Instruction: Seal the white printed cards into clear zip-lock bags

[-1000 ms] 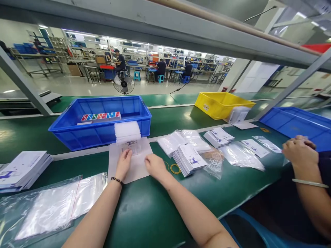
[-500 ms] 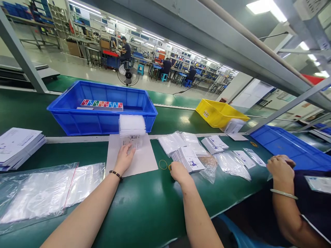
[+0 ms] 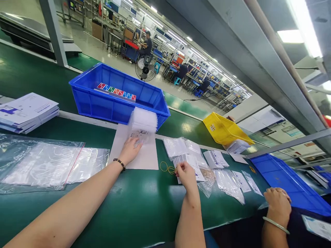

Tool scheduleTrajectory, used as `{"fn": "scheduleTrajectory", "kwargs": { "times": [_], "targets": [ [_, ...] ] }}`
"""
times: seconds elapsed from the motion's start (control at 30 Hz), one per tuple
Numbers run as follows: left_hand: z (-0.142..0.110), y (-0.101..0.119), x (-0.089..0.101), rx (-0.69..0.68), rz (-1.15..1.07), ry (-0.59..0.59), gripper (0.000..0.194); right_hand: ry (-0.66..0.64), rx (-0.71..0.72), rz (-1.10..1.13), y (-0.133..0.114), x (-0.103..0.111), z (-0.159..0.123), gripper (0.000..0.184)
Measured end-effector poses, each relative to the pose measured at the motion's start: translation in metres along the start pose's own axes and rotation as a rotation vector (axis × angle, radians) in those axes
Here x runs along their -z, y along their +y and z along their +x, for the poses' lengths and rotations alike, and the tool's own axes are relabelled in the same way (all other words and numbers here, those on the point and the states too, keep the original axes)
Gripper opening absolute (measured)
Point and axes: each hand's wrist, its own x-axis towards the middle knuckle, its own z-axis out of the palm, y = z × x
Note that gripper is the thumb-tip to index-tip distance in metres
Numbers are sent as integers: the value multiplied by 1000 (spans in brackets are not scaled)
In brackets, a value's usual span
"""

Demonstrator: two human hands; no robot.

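Note:
My left hand (image 3: 131,150) lies with its fingers stretched over a printed card in clear plastic (image 3: 141,133), at the foot of a stack of translucent white sleeves (image 3: 143,119). Under them is a plain white sheet (image 3: 147,160). My right hand (image 3: 186,175) is closed in a pinch at yellow rubber bands (image 3: 171,170); the fingertips partly hide what they grip. A single rubber band (image 3: 163,166) lies just left of these. Beside and behind the right hand is a fanned stack of printed cards (image 3: 194,166).
A blue bin (image 3: 119,103) with coloured boxes stands behind the sheet. Booklets (image 3: 28,108) and clear bags (image 3: 46,165) lie left. Rightward are more packets (image 3: 229,181), a yellow bin (image 3: 219,129), a tilted blue bin (image 3: 287,179) and a co-worker's hand (image 3: 278,199).
The view has tilted and shifted. My right hand has turned, its fingers now pinched at the rubber bands' right side. My left hand stays on the plastic-covered card.

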Motion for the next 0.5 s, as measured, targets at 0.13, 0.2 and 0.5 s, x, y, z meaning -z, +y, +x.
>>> {"fn": "scheduleTrajectory", "kwargs": {
  "times": [0.13, 0.2, 0.5],
  "targets": [
    [-1, 0, 0, 1, 17, -4, 35, 173, 12, 163, 2, 3, 3, 13],
    [-1, 0, 1, -5, 26, -6, 35, 174, 42, 233, 0, 1, 3, 13],
    [0, -1, 0, -16, 45, -10, 36, -35, 104, 294, -12, -10, 1, 12]
  ]
}}
